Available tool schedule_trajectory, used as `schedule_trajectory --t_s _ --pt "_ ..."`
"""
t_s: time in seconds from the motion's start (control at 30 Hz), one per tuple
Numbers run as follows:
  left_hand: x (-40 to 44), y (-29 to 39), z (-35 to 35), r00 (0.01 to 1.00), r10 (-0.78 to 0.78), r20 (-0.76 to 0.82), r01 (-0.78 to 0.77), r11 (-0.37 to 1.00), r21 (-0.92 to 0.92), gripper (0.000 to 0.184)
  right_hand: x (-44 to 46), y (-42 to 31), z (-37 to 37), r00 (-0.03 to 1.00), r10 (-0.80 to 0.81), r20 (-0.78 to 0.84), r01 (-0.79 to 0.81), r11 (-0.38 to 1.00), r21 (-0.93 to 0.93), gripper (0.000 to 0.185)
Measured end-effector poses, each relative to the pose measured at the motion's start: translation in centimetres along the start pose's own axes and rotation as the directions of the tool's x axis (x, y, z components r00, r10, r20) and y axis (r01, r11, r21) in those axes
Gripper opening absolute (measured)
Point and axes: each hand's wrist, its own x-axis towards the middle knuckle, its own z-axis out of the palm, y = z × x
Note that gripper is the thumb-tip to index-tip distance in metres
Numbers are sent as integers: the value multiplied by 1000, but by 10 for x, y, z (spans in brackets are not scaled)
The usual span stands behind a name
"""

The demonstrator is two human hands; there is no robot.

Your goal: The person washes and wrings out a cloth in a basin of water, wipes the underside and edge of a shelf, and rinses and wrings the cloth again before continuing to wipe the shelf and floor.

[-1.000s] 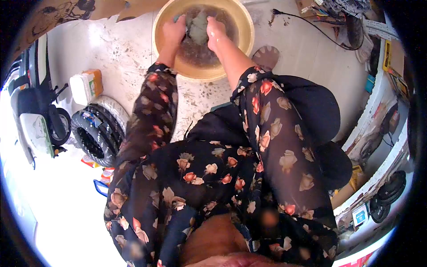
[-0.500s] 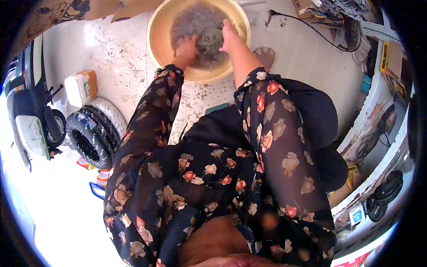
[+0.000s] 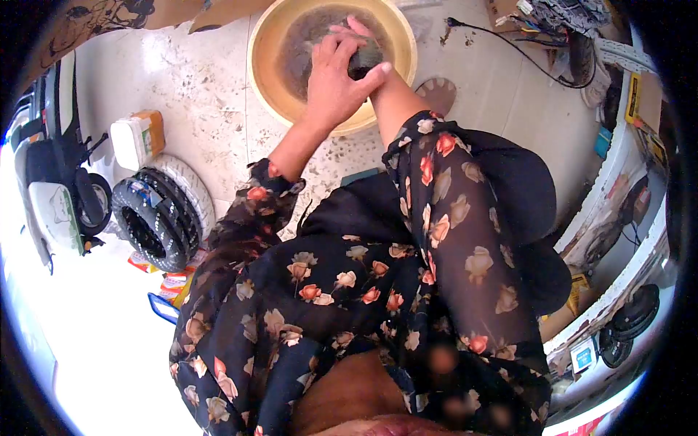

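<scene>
A wide yellow basin (image 3: 264, 76) of murky grey-brown water stands on the floor in front of me. Over it, my left hand (image 3: 336, 83) curves around a dark greenish wet bundle (image 3: 368, 58), which looks like a cloth. The left thumb and forefinger lie on either side of the bundle. My right hand (image 3: 360, 29) is on the far side of the same bundle, its fingertips showing past the left fingers. Most of the right palm is hidden behind the bundle and the left hand.
Black tyres (image 3: 149, 218) stand at the left, near a white tub (image 3: 134, 142) and a parked scooter (image 3: 62, 174). A black cable (image 3: 509, 51) crosses the floor at the right. Shelving (image 3: 618, 218) lines the right side. Cardboard (image 3: 167, 18) lies at the upper left.
My left hand has risen from the water and moved right onto the bundle. My right hand has turned, and the bundle now shows between both hands. The view has shifted slightly.
</scene>
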Motion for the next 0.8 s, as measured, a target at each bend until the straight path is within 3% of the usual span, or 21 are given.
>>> schedule_trajectory --t_s 0.1,0.13,0.23,0.33,0.43,0.5,0.53,0.63,0.7,0.73,0.8 --pt "5 -17 22 978 32 -205 -20 998 56 32 14 7 7 983 90 161 -141 927 347 45" --pt "8 -23 26 973 23 -231 -12 999 49 29 14 8 7 985 74 156 -126 928 352 45" --pt "20 -33 31 962 3 -275 3 1000 20 25 -1 2 29 998 -53 -46 59 987 152 43" --pt "28 -46 33 962 -38 -271 49 998 36 26 3 -1 32 972 -122 -200 128 992 20 43" --pt "34 -56 31 957 -168 -237 175 985 7 31 20 5 22 955 -154 -252 174 983 58 38" --pt "44 -70 26 932 -332 -144 342 938 53 39 0 -2 55 895 -131 -427 123 991 -48 31" --pt "47 -105 31 962 -268 -58 273 924 266 48 9 1 47 869 -156 -470 94 984 -154 33" --pt "58 -119 14 890 -454 50 436 877 204 50 2 -3 61 778 -211 -591 -34 926 -376 41" --pt "61 -145 15 881 -463 98 427 867 258 54 6 -4 63 714 -283 -641 -32 901 -433 44" --pt "61 -166 20 879 -464 113 419 863 283 52 23 -2 35 708 -364 -605 51 881 -471 49" --pt "47 -185 23 913 -391 113 341 886 315 49 5 -19 28 720 -279 -635 -38 898 -438 53"
